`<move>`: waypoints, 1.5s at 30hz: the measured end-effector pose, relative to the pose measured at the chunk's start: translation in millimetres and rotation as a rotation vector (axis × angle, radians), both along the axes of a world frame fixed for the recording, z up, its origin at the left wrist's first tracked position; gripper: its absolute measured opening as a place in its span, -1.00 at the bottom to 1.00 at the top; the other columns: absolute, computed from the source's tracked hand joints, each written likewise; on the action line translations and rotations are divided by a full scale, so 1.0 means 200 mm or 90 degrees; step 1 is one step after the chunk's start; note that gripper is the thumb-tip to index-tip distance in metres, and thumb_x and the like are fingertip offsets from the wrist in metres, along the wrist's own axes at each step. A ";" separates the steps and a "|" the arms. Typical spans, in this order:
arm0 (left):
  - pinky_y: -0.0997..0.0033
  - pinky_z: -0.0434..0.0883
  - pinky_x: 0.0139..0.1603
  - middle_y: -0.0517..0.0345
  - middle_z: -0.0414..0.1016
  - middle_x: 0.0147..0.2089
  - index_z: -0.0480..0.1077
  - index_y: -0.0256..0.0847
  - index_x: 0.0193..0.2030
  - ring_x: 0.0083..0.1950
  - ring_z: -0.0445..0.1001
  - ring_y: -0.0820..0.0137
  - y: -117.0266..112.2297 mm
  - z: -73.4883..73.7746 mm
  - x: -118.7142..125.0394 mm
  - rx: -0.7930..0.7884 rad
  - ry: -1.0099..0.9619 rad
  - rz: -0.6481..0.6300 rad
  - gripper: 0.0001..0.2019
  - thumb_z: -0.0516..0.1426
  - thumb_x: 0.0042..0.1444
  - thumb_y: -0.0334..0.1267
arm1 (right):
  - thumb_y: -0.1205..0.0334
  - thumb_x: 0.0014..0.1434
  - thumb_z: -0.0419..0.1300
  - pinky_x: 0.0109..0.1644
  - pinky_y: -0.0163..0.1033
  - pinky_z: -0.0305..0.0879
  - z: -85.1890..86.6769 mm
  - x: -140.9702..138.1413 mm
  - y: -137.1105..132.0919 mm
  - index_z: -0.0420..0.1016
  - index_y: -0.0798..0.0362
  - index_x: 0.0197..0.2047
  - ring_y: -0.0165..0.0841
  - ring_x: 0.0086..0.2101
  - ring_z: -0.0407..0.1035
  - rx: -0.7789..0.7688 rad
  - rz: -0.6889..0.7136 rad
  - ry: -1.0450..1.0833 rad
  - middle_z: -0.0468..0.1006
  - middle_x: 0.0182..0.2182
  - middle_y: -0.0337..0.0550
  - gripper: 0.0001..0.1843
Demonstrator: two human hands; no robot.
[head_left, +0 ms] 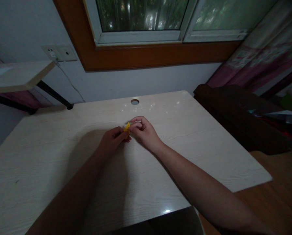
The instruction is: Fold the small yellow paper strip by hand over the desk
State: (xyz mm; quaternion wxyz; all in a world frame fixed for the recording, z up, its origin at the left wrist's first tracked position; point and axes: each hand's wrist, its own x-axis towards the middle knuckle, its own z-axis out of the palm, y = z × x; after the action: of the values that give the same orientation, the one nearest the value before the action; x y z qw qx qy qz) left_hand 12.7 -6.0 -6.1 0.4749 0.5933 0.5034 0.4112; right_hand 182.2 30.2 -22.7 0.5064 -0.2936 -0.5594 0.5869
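Observation:
A small yellow piece of folded paper sits between both my hands, just above the pale wooden desk. My left hand pinches its lower left side with closed fingers. My right hand curls its fingers over the paper's right end and grips it too. Most of the paper is hidden by my fingers, so its shape is unclear.
A round cable hole lies in the desk beyond my hands. A raised shelf stands at the left, wall sockets behind it. A dark armchair sits at the right, under a window and curtain.

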 end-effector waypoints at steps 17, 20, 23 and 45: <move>0.38 0.46 -0.23 0.11 0.58 -0.41 0.43 -0.21 -0.43 -0.33 0.55 0.35 0.00 0.01 0.01 0.012 0.036 0.012 -0.68 0.17 0.12 0.02 | 0.18 0.07 0.32 -0.30 -0.28 0.35 -0.01 -0.01 0.00 0.35 -0.03 -0.09 -0.45 -0.41 0.39 -0.005 0.000 -0.014 0.49 -0.36 -0.28 -0.66; 0.38 0.47 -0.23 0.11 0.59 -0.41 0.42 -0.21 -0.44 -0.33 0.56 0.35 0.00 0.01 0.01 0.000 0.024 0.012 -0.70 0.18 0.12 0.00 | 0.18 0.10 0.29 -0.32 -0.29 0.33 -0.01 -0.01 0.00 0.35 -0.02 -0.10 -0.46 -0.45 0.36 0.001 -0.016 -0.022 0.48 -0.38 -0.29 -0.69; 0.39 0.47 -0.23 0.11 0.59 -0.40 0.43 -0.20 -0.43 -0.34 0.56 0.36 0.00 0.01 0.01 -0.005 0.021 0.010 -0.71 0.17 0.14 -0.02 | 0.18 0.11 0.28 -0.33 -0.29 0.31 -0.01 -0.01 0.00 0.35 -0.03 -0.09 -0.45 -0.45 0.36 0.007 -0.028 -0.028 0.48 -0.40 -0.30 -0.70; 0.40 0.45 -0.24 0.14 0.58 -0.41 0.39 -0.20 -0.41 -0.35 0.54 0.38 0.01 0.00 0.00 0.007 0.035 -0.004 -0.70 0.17 0.13 0.00 | 0.19 0.01 0.36 -0.30 -0.29 0.34 -0.01 -0.02 0.01 0.38 -0.03 -0.09 -0.45 -0.41 0.40 -0.034 0.020 0.018 0.50 -0.37 -0.30 -0.61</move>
State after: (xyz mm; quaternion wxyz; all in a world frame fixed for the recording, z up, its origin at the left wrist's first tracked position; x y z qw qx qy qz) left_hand 12.4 -4.2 -6.6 0.4586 0.6085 0.5123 0.3961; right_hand 178.7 31.6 -24.8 0.4970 -0.2898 -0.5411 0.6134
